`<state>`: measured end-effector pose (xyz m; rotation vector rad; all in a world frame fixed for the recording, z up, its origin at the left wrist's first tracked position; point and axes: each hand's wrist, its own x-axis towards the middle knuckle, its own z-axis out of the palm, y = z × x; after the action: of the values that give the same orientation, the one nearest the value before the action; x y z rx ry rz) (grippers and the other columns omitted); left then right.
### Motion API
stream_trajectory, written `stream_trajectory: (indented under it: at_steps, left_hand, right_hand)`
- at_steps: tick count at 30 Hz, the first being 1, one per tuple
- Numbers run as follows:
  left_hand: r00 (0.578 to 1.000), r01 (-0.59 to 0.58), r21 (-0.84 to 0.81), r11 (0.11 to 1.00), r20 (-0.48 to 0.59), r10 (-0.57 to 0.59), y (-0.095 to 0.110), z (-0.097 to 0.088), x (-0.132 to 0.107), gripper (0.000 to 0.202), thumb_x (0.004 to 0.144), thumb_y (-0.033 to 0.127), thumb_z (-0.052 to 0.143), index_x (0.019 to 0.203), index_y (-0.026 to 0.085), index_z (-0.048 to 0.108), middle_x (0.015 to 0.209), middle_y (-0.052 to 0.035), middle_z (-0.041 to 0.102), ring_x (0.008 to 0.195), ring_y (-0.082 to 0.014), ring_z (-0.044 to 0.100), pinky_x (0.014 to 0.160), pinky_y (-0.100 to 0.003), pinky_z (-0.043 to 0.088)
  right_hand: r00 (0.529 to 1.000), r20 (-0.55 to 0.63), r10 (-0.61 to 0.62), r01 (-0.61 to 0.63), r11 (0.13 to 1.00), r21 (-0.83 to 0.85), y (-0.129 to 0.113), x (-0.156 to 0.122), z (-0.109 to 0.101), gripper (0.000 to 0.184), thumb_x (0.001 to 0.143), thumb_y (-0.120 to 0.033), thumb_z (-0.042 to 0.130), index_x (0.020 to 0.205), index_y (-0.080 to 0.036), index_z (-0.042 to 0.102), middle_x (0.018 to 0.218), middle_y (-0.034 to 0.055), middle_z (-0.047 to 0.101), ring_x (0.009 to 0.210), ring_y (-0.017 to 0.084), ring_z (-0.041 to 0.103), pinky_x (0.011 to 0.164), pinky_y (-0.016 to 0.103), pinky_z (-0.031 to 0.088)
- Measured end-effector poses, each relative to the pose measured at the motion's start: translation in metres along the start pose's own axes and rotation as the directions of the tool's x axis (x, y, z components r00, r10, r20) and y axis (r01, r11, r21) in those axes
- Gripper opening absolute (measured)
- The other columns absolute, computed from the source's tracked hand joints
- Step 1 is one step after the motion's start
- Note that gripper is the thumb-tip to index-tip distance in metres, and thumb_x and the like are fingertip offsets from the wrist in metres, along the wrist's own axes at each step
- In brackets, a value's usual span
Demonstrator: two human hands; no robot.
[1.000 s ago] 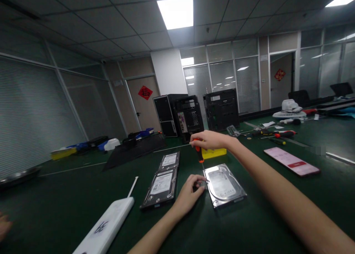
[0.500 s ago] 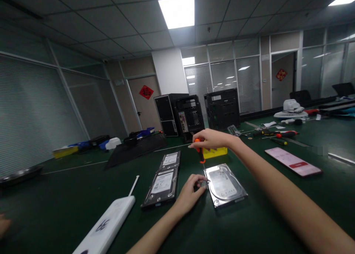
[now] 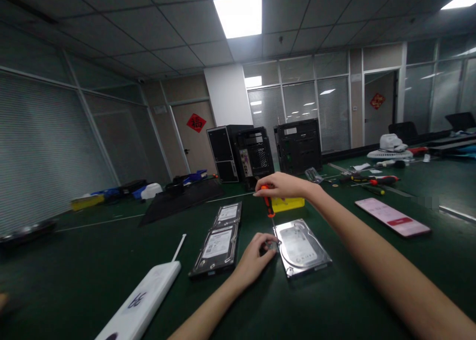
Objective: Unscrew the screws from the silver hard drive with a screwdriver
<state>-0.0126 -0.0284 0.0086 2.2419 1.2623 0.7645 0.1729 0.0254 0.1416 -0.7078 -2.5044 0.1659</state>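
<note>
A silver hard drive (image 3: pixel 301 247) lies flat on the green table (image 3: pixel 74 275) in front of me. My right hand (image 3: pixel 284 186) is closed round the top of an orange-handled screwdriver (image 3: pixel 267 203), which stands upright with its tip at the drive's near-left corner. My left hand (image 3: pixel 255 258) rests beside that corner, fingers curled and pinched at the drive's edge near the tip. Two more hard drives (image 3: pixel 219 241) lie in a row to the left.
A yellow box (image 3: pixel 288 204) sits behind the screwdriver. A white power bank with a cable (image 3: pixel 143 303) lies near left, a pink phone (image 3: pixel 392 216) at right. Black computer cases (image 3: pixel 260 151) stand at the back. Loose tools (image 3: pixel 372 180) lie far right.
My right hand and the screwdriver handle shifted very slightly. My left hand has stayed at the drive's corner.
</note>
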Motion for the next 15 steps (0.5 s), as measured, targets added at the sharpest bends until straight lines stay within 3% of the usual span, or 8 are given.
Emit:
stream_trajectory:
  at_steps: [4,7,11,15]
  left_hand:
    - [1.0,0.004,0.0,1.0,-0.002,-0.004,0.0004,-0.0002,-0.0002,0.023,0.078,0.022,0.049,0.1,0.021,0.056,0.093,-0.0025,0.049,0.084,-0.0158,0.048,0.073,-0.025,0.038]
    - [1.0,0.012,-0.003,1.0,-0.001,-0.012,0.0012,-0.0008,-0.0004,0.023,0.078,0.022,0.049,0.1,0.021,0.056,0.094,-0.0027,0.049,0.085,-0.0158,0.048,0.074,-0.024,0.038]
    - [1.0,0.026,-0.012,1.0,-0.003,-0.026,0.002,-0.001,-0.0006,0.024,0.078,0.023,0.049,0.101,0.02,0.056,0.095,-0.0031,0.049,0.086,-0.016,0.048,0.075,-0.025,0.038]
    - [0.999,0.034,-0.019,0.999,-0.006,-0.034,0.0021,-0.0005,-0.0014,0.024,0.078,0.023,0.049,0.101,0.02,0.056,0.094,-0.0028,0.049,0.086,-0.0162,0.048,0.075,-0.024,0.038]
  right_hand:
    - [0.995,0.011,0.097,-0.096,0.992,-0.081,0.0005,-0.0002,-0.0015,0.04,0.079,-0.05,0.043,0.079,-0.015,0.063,0.068,0.0033,0.06,0.059,0.011,0.049,0.054,0.021,0.031]
    - [0.991,0.042,0.124,-0.123,0.992,-0.034,-0.0006,-0.0019,-0.0034,0.038,0.084,-0.043,0.036,0.084,-0.016,0.062,0.074,0.0041,0.061,0.057,0.01,0.051,0.052,0.02,0.033]
    - [0.99,0.127,0.066,-0.083,0.989,0.127,-0.0018,-0.0018,-0.0037,0.031,0.085,-0.034,0.037,0.096,-0.016,0.06,0.083,0.005,0.062,0.051,0.008,0.053,0.05,0.019,0.037]
    - [0.994,0.106,0.006,-0.025,0.985,0.172,-0.0019,0.0006,-0.0014,0.03,0.083,-0.035,0.043,0.101,-0.015,0.056,0.082,0.0046,0.062,0.051,0.008,0.054,0.05,0.019,0.038]
